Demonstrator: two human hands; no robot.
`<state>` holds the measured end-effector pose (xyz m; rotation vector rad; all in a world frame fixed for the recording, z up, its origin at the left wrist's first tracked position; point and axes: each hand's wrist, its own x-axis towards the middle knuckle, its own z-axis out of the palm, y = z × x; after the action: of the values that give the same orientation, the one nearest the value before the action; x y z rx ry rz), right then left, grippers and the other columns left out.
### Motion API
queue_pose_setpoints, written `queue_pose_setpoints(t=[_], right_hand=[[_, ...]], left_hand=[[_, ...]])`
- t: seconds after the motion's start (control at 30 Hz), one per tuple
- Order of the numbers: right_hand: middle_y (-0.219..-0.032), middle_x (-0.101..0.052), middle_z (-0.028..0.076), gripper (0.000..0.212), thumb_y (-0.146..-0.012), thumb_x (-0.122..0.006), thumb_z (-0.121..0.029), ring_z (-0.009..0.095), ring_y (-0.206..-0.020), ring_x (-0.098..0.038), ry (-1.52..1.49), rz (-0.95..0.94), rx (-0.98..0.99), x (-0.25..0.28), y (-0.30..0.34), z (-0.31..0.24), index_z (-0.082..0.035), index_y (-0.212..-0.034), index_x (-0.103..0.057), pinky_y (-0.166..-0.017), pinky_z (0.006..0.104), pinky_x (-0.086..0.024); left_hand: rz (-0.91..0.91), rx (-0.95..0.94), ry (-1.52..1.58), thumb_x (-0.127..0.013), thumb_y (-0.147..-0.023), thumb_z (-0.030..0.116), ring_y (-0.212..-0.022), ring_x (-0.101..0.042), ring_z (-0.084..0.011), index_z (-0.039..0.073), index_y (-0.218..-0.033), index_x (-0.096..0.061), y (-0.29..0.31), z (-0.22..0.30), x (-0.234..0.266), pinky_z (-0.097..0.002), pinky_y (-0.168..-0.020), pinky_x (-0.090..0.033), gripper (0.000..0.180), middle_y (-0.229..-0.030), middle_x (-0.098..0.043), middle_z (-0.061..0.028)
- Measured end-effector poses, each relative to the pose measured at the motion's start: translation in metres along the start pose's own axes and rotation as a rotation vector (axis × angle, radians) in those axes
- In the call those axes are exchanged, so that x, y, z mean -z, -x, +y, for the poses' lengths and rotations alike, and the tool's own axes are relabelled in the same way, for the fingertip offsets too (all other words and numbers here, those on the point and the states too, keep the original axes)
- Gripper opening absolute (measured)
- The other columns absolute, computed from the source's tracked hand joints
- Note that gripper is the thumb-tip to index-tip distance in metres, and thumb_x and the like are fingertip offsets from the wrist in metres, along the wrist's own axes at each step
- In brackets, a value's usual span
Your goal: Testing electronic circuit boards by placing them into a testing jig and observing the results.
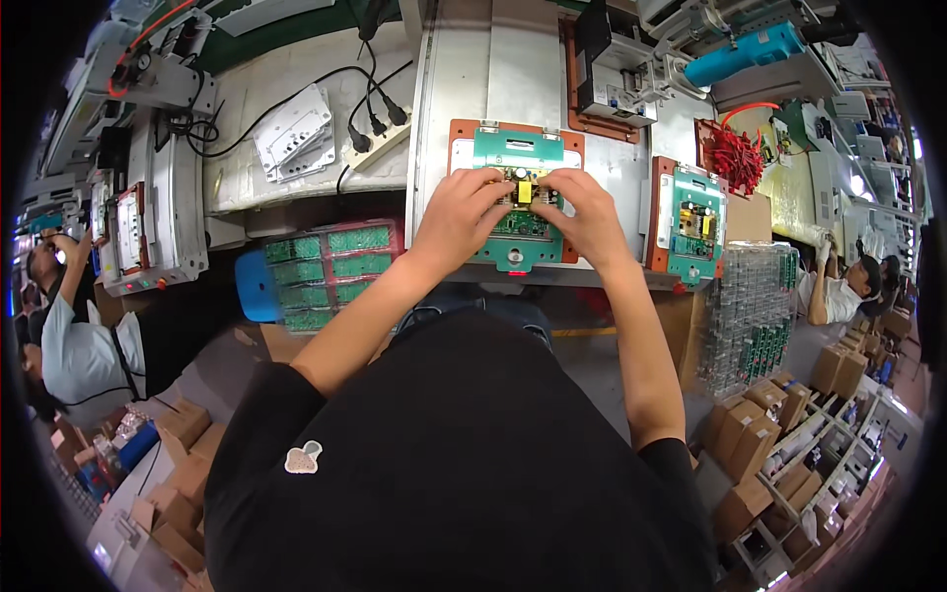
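In front of me a circuit board (523, 225) with a yellow transformer (525, 192) sits in a teal fixture (520, 148) on a reddish-brown base. My left hand (456, 219) comes in from the left, its thumb and fingers closed on the board's left side by the parts. From the other side my right hand (589, 215) grips the right part of the same board, fingertips bent inward. Part of the board's edges is hidden under my fingers. A similar teal fixture (681, 252) with a populated board (694, 225) stands to the right.
Trays of green boards (330, 264) stand left, by a blue bin (256, 286). Clear trays (745, 316) sit right. Beyond lie a power strip (380, 146) with black plugs, white plates (296, 136), red wires (732, 158) and a blue cylinder (745, 55). People work at both sides.
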<state>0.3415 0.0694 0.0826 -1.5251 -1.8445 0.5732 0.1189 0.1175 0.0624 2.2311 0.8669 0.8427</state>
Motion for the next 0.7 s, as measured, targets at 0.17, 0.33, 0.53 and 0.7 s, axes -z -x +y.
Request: queue_pose_setpoints(t=[0.17,0.33,0.53,0.7], right_hand=[[-0.108,-0.069,0.011,0.032,-0.078,-0.080,-0.010,0.030,-0.100,-0.065,0.070,0.023,0.009,-0.010,0.005,-0.004,-0.004,-0.108,-0.068,-0.086,0.0386,-0.053],[-0.110,-0.069,0.012,0.032,-0.080,-0.078,-0.010,0.032,-0.101,-0.065,0.175,-0.067,0.000,-0.011,0.006,0.002,-0.005,-0.109,-0.068,-0.092,0.0406,-0.051],[-0.117,-0.068,0.013,0.042,-0.083,-0.077,-0.007,0.030,-0.109,-0.063,0.169,0.133,0.017,-0.011,0.019,-0.002,-0.005,-0.122,-0.064,-0.095,0.0379,-0.049],[-0.115,-0.064,0.009,0.029,-0.091,-0.064,0.001,0.019,-0.104,-0.062,-0.067,0.476,-0.296,0.025,0.070,-0.033,0.001,-0.120,-0.063,-0.089,0.0308,-0.050]], left_hand=[[0.045,0.014,-0.163,-0.075,-0.081,0.013,-0.103,-0.059,-0.0231,0.011,-0.110,-0.069,0.001,0.004,0.001,-0.0376,-0.084,-0.045,0.029,-0.112,-0.064,-0.0018],[0.056,-0.003,-0.172,-0.075,-0.080,0.012,-0.104,-0.059,-0.0229,0.012,-0.110,-0.069,0.001,0.001,-0.003,-0.0378,-0.083,-0.044,0.030,-0.114,-0.064,-0.0024],[0.161,0.167,0.115,-0.077,-0.080,0.008,-0.113,-0.059,-0.0276,0.008,-0.118,-0.067,0.014,-0.004,0.002,-0.0411,-0.097,-0.046,0.039,-0.133,-0.057,-0.0117],[0.139,0.413,0.018,-0.075,-0.080,0.010,-0.138,-0.044,-0.0303,0.007,-0.146,-0.045,0.120,-0.041,0.022,-0.0391,-0.110,-0.039,0.073,-0.152,-0.042,-0.0144]])
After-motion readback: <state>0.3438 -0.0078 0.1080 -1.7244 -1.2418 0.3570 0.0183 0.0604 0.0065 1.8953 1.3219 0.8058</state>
